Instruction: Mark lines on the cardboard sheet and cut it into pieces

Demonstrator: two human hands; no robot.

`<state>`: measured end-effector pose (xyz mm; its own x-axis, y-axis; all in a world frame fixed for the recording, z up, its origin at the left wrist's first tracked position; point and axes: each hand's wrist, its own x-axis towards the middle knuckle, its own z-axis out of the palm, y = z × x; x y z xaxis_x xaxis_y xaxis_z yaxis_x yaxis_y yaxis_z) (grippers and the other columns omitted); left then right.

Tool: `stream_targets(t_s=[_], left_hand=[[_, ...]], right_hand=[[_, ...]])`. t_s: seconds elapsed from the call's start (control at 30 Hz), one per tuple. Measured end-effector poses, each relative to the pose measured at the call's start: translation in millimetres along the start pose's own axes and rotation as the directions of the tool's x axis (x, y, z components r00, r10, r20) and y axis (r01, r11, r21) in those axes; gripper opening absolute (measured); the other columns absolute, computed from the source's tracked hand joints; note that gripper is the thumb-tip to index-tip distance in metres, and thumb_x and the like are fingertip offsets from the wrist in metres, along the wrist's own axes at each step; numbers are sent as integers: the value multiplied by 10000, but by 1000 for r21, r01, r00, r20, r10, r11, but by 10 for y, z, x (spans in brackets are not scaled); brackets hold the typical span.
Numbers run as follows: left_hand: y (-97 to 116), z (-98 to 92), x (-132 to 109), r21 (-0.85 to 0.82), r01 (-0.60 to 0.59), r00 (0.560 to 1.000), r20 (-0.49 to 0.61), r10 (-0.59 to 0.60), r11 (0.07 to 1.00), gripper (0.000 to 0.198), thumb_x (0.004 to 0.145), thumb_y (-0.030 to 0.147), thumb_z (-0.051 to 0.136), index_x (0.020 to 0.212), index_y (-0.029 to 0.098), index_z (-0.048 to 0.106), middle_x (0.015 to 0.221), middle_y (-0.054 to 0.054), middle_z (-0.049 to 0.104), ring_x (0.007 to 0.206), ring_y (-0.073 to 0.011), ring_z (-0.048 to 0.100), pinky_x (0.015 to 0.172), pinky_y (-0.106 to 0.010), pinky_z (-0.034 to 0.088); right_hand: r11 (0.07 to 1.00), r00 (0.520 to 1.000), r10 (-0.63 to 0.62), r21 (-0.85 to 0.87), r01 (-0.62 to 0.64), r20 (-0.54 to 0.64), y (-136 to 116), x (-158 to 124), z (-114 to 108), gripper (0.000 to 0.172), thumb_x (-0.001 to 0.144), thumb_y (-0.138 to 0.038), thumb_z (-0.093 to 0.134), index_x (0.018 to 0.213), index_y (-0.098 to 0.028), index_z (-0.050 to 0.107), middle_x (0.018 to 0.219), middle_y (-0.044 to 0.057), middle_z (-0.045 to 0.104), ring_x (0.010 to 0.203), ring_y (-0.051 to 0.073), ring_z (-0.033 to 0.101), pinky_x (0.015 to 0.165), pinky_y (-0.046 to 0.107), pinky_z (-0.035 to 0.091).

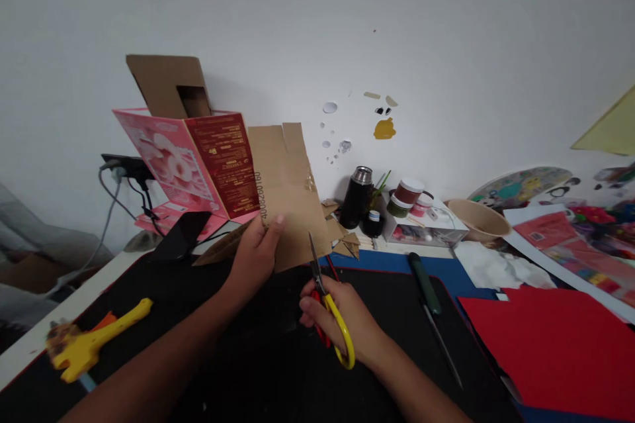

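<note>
My left hand [255, 247] pinches the card [290, 191] at its lower left edge, thumb flat on the near face, fingers mostly hidden; the card stands tilted above the mat [258, 370], its printed digits beside my thumb; my right hand [342, 317] is curled round the handles of the scissors [341, 325], just below the card's lower right corner; the blades point up and look nearly together, their tip overlapping the card in my view, though I cannot tell whether they touch it.

To cut well, I judge, I should grip the card firmly near the line, so it does not bend; I should part the blades wide, seat the edge deep by the pivot, and take long, slow bites with the blades square to the face; turning the card rather than my wrist should keep the line true, and my left thumb must stay out of the blades' path.

The scraps [347, 244] lie just right of the card, the flask [354, 201] beyond them; the pink box [218, 165] stands left of the card; the glue gun [94, 343] lies well apart from it, lower left.
</note>
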<state>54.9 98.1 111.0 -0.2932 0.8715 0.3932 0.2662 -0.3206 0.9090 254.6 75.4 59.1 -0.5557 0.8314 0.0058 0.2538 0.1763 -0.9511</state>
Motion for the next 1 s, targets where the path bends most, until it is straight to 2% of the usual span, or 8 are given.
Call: stream_targets(t_s=[0.13,0.23,0.37,0.43,0.57,0.67,1.0], left_hand=[[-7,2,0,9,-7,1000,8,7,1000,403,1005,538,522,1124,196,701,1246,-117,775,1215,-319,691,1087,-464,511],[-2,10,2,4,22,999,26,-22,1000,399,1003,536,514,1128,204,696,1233,-115,779,1226,-323,685,1086,-469,512],[14,10,3,60,-7,1000,29,5,998,420,1003,540,499,1162,204,695,1241,-115,779,1214,-324,685,1102,-475,500],[15,5,6,73,-23,999,41,20,997,426,1004,540,497,1181,205,693,1254,-115,775,1220,-323,682,1108,-476,496],[12,0,10,37,0,998,61,-2,999,420,996,545,508,1172,212,697,1240,-112,779,1223,-328,682,1091,-481,508],[18,2,6,44,-31,998,50,28,999,397,998,544,517,1143,224,703,1223,-107,782,1198,-321,688,1091,-480,507],[-25,32,0,16,15,999,40,-15,1000,416,989,558,524,1152,211,686,1187,-120,790,1206,-331,692,1061,-481,525]], right_hand=[[1000,1000,-4,15,3,17,29,0,-5,310,970,-505,697,1055,-209,665,816,52,804,676,197,765,575,253,558],[1000,1000,1,19,-1,-8,40,5,19,279,974,-477,696,1020,-203,666,785,39,782,665,181,759,596,247,571],[997,998,66,27,-66,-12,45,11,51,272,1000,-467,641,974,-197,651,708,4,720,477,129,649,426,191,470],[997,997,76,18,-76,-10,40,9,56,280,1011,-473,623,967,-197,649,677,-15,690,431,111,604,394,178,437],[996,995,91,-20,-92,-36,2,-3,60,321,1006,-511,633,927,-200,640,592,-51,606,403,113,576,391,180,436],[995,995,90,-48,-92,-43,-27,-15,71,346,1019,-535,619,899,-210,615,532,-71,555,388,119,559,404,187,440],[982,993,93,-157,-104,-79,-34,-23,71,397,1078,-527,527,816,-231,543,477,-64,516,377,128,552,409,189,390]])
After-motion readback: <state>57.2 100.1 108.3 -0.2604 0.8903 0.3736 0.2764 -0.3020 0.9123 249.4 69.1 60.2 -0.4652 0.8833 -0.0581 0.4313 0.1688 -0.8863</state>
